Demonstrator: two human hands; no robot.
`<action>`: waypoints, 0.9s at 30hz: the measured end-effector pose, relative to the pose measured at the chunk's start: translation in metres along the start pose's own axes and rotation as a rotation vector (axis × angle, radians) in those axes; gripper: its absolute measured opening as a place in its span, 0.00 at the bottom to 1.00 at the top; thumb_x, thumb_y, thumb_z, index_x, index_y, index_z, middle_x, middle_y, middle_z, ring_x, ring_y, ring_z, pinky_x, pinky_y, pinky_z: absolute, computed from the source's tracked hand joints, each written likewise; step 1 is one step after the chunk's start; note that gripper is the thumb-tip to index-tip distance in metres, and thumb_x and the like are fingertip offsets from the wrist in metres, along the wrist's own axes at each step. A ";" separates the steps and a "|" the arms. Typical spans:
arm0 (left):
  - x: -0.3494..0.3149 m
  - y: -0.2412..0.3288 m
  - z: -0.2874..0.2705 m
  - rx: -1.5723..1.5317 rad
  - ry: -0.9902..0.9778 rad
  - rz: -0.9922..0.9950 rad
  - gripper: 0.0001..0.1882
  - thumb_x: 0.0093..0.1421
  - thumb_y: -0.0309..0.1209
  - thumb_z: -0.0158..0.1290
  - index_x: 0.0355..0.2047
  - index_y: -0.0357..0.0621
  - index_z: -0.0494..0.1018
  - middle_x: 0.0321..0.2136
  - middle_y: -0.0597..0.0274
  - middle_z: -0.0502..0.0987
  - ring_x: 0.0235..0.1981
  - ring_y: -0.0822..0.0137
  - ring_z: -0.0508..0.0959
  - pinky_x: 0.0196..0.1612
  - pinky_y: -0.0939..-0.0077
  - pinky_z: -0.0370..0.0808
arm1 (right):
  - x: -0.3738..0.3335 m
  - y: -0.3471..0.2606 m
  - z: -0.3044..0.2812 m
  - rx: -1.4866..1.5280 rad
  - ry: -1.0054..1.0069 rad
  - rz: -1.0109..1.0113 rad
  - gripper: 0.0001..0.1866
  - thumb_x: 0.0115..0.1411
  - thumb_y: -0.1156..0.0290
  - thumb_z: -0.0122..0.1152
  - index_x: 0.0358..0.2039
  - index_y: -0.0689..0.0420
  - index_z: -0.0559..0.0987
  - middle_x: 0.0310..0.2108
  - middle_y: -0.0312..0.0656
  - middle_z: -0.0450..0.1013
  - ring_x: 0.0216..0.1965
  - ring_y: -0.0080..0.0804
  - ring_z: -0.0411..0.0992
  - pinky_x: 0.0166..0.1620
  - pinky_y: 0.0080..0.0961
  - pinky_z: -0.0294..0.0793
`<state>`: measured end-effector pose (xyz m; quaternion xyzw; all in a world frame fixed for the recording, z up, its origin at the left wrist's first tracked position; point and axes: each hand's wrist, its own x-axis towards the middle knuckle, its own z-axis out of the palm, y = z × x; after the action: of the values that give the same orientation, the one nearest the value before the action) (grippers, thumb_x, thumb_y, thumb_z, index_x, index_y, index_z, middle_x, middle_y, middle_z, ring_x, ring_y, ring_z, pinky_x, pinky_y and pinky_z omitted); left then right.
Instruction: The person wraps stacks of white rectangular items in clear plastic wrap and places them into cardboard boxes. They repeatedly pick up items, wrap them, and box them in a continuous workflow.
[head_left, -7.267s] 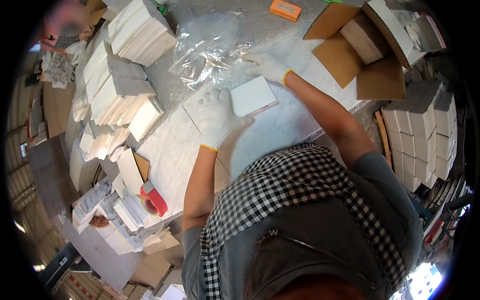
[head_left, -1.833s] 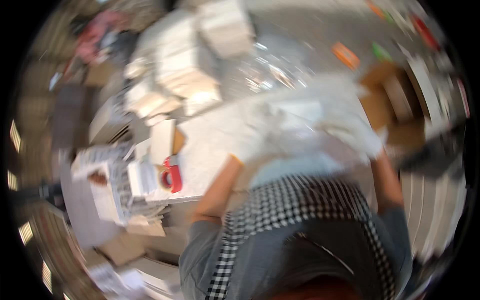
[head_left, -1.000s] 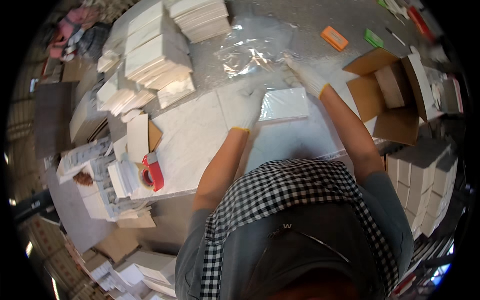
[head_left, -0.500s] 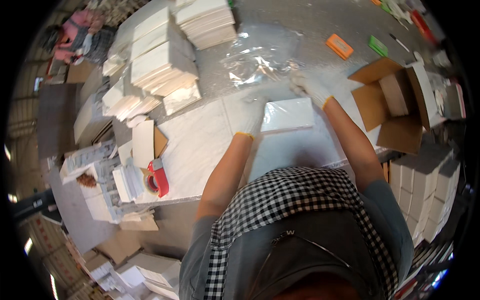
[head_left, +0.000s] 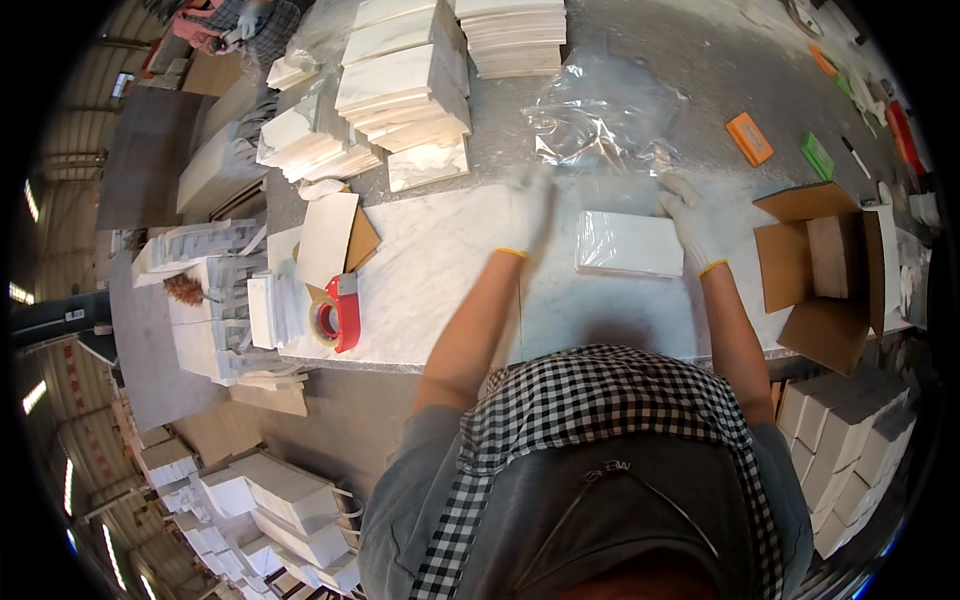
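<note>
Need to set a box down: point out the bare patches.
Bare: the marble top between the red tape dispenser and the left hand; the grey surface between the plastic film and the orange box. Crowded: the far left, with tile stacks; the right end, with the open carton; beside the right hand, with the wrapped packet.

Left hand (head_left: 527,212) moved away from white tile (head_left: 640,245).

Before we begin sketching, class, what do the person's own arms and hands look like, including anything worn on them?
The left hand and right hand wear white gloves with yellow edging at the wrists. The forearms are bare; short, plain grey sleeves end above them.
</note>
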<state>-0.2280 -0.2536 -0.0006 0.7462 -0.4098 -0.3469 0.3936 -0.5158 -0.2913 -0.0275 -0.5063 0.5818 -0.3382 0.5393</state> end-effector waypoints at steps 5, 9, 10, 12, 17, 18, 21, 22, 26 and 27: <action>0.084 -0.063 -0.126 0.761 0.583 0.191 0.27 0.61 0.49 0.56 0.48 0.36 0.75 0.40 0.41 0.80 0.47 0.39 0.78 0.54 0.51 0.75 | -0.002 -0.006 -0.002 0.244 -0.037 0.176 0.23 0.68 0.73 0.59 0.62 0.63 0.75 0.42 0.42 0.78 0.40 0.27 0.77 0.44 0.24 0.77; 0.124 -0.083 -0.168 0.753 0.426 -0.015 0.33 0.56 0.53 0.57 0.52 0.36 0.74 0.46 0.38 0.81 0.52 0.36 0.77 0.57 0.49 0.73 | 0.004 0.007 -0.006 0.274 -0.033 0.170 0.23 0.68 0.73 0.59 0.62 0.63 0.75 0.43 0.42 0.78 0.40 0.26 0.77 0.44 0.24 0.77; 0.134 -0.090 -0.177 0.705 0.376 -0.040 0.35 0.55 0.53 0.57 0.52 0.36 0.74 0.47 0.38 0.81 0.53 0.36 0.77 0.57 0.49 0.73 | 0.002 0.005 -0.005 0.268 -0.038 0.170 0.23 0.68 0.73 0.59 0.62 0.63 0.75 0.44 0.42 0.78 0.40 0.26 0.77 0.44 0.24 0.77; 0.149 -0.105 -0.186 0.595 0.344 -0.080 0.34 0.54 0.51 0.58 0.52 0.36 0.75 0.49 0.35 0.81 0.52 0.38 0.79 0.56 0.52 0.74 | -0.003 -0.002 -0.005 0.261 -0.025 0.175 0.22 0.68 0.73 0.59 0.62 0.63 0.75 0.44 0.41 0.78 0.39 0.26 0.77 0.44 0.24 0.77; 0.168 -0.110 -0.184 0.036 0.258 -0.136 0.28 0.53 0.43 0.59 0.48 0.33 0.78 0.44 0.41 0.83 0.43 0.49 0.83 0.48 0.60 0.77 | -0.002 0.001 -0.003 0.267 0.001 0.183 0.22 0.68 0.73 0.58 0.62 0.63 0.76 0.46 0.40 0.77 0.39 0.25 0.76 0.44 0.23 0.77; 0.168 -0.101 -0.183 -0.048 0.244 -0.175 0.27 0.53 0.41 0.60 0.47 0.31 0.79 0.44 0.44 0.83 0.42 0.53 0.84 0.46 0.63 0.78 | -0.001 0.003 -0.005 0.266 -0.002 0.169 0.22 0.68 0.73 0.58 0.62 0.63 0.76 0.45 0.39 0.77 0.38 0.25 0.76 0.44 0.22 0.77; 0.169 -0.085 -0.186 -0.087 0.221 -0.246 0.21 0.56 0.35 0.61 0.46 0.33 0.79 0.37 0.56 0.81 0.34 0.64 0.81 0.37 0.68 0.77 | -0.004 0.000 -0.003 0.280 0.010 0.152 0.20 0.69 0.73 0.58 0.60 0.62 0.77 0.40 0.38 0.77 0.35 0.23 0.75 0.39 0.21 0.76; 0.171 -0.082 -0.188 -0.064 0.216 -0.262 0.18 0.57 0.34 0.61 0.46 0.35 0.80 0.35 0.60 0.80 0.31 0.67 0.79 0.34 0.69 0.76 | -0.005 -0.003 0.000 0.297 0.032 0.163 0.19 0.70 0.74 0.57 0.60 0.61 0.77 0.37 0.37 0.77 0.32 0.22 0.74 0.35 0.20 0.75; 0.182 -0.111 -0.199 -0.155 0.245 -0.231 0.18 0.58 0.35 0.62 0.44 0.37 0.80 0.32 0.63 0.79 0.30 0.68 0.76 0.32 0.69 0.74 | -0.006 -0.006 0.007 0.365 0.048 0.157 0.17 0.71 0.75 0.57 0.58 0.61 0.78 0.33 0.36 0.77 0.29 0.21 0.72 0.33 0.19 0.75; 0.176 -0.097 -0.197 -0.186 0.236 -0.287 0.17 0.58 0.36 0.62 0.44 0.38 0.80 0.32 0.63 0.78 0.29 0.68 0.76 0.31 0.69 0.73 | -0.006 -0.005 0.005 0.357 0.051 0.156 0.17 0.71 0.75 0.57 0.58 0.61 0.78 0.33 0.36 0.77 0.29 0.21 0.72 0.33 0.19 0.75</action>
<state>0.0446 -0.3158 -0.0308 0.7928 -0.2165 -0.3458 0.4528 -0.5104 -0.2862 -0.0225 -0.3474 0.5634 -0.4060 0.6301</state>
